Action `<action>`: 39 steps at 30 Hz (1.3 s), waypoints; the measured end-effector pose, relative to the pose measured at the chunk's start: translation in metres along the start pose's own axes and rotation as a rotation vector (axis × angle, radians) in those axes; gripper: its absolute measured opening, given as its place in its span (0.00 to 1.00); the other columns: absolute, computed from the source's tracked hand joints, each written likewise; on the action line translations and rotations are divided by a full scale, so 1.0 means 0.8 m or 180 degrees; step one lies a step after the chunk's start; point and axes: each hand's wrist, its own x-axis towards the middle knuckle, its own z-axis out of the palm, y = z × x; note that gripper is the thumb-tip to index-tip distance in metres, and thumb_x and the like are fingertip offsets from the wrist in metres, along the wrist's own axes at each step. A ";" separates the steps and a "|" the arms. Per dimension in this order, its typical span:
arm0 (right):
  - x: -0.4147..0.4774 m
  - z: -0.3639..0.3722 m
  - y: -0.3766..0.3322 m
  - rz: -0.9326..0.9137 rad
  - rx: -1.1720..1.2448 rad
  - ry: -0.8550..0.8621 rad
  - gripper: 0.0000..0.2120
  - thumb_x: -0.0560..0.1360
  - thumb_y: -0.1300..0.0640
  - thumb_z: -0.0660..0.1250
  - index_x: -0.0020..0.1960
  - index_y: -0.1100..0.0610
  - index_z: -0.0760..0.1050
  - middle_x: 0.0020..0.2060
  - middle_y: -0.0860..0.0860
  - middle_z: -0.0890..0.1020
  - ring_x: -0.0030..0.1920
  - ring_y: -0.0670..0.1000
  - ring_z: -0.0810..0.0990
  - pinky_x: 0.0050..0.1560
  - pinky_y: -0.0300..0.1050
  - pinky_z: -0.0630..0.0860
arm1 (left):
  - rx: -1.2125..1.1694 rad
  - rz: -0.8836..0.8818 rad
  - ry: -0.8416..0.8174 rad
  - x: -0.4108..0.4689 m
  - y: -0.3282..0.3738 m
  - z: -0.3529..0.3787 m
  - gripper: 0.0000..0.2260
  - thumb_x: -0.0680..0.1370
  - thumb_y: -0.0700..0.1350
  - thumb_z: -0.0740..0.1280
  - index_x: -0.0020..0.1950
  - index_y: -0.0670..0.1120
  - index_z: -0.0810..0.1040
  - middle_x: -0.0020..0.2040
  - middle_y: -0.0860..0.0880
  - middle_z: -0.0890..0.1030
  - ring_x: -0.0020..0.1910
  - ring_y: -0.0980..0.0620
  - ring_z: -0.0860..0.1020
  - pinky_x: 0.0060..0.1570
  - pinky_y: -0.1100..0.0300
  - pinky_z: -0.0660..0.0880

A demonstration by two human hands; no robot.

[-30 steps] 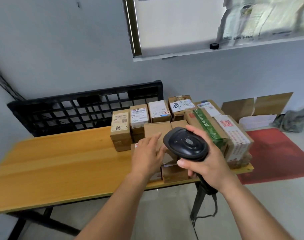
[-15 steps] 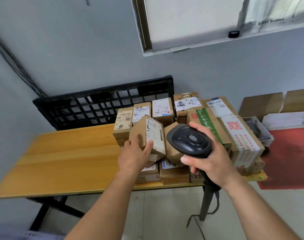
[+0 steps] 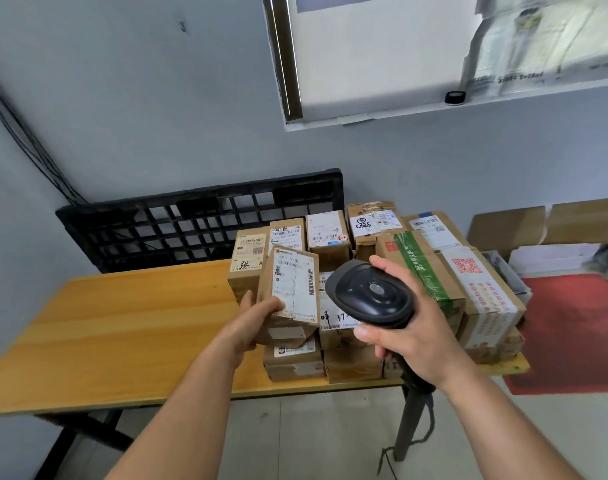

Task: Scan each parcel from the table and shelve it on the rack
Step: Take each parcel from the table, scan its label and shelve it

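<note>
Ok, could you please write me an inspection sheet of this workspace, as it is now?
Surface: wooden table, parcels at its right end.
Job's things: small parcel held above the pile, label towards the camera; scanner beside it; stacked parcels; rack not in view.
Clutter: black pallet leaning on the wall behind the table.
Hands: left hand grips the small parcel; right hand holds the scanner.
Cables: scanner cable hangs near the table leg; wall cables at left.
Surroundings: whiteboard, red mat, flat cardboard.
</note>
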 end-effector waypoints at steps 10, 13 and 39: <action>0.008 0.034 -0.007 -0.0054 -0.0021 -0.0037 0.39 0.66 0.65 0.79 0.68 0.39 0.69 0.53 0.46 0.82 0.26 0.58 0.79 0.30 0.54 0.80 | -0.0210 0.0492 -0.0337 -0.008 -0.032 -0.036 0.56 0.63 0.43 0.80 0.78 0.60 0.46 0.61 0.46 0.78 0.54 0.47 0.80 0.49 0.57 0.76; 0.016 0.050 -0.018 -0.0138 0.0156 -0.0158 0.39 0.66 0.63 0.79 0.70 0.40 0.68 0.50 0.53 0.84 0.26 0.59 0.78 0.30 0.55 0.79 | -0.0345 0.0870 0.0126 -0.004 -0.038 -0.047 0.56 0.62 0.43 0.81 0.78 0.61 0.46 0.63 0.44 0.77 0.55 0.48 0.79 0.42 0.64 0.77; 0.024 0.182 -0.066 -0.0027 0.0290 -0.0471 0.38 0.66 0.63 0.75 0.72 0.48 0.65 0.35 0.53 0.84 0.25 0.58 0.76 0.32 0.56 0.76 | -0.0116 0.1410 0.0815 0.026 -0.073 -0.174 0.62 0.46 0.65 0.83 0.70 0.75 0.46 0.71 0.45 0.67 0.70 0.44 0.67 0.64 0.37 0.71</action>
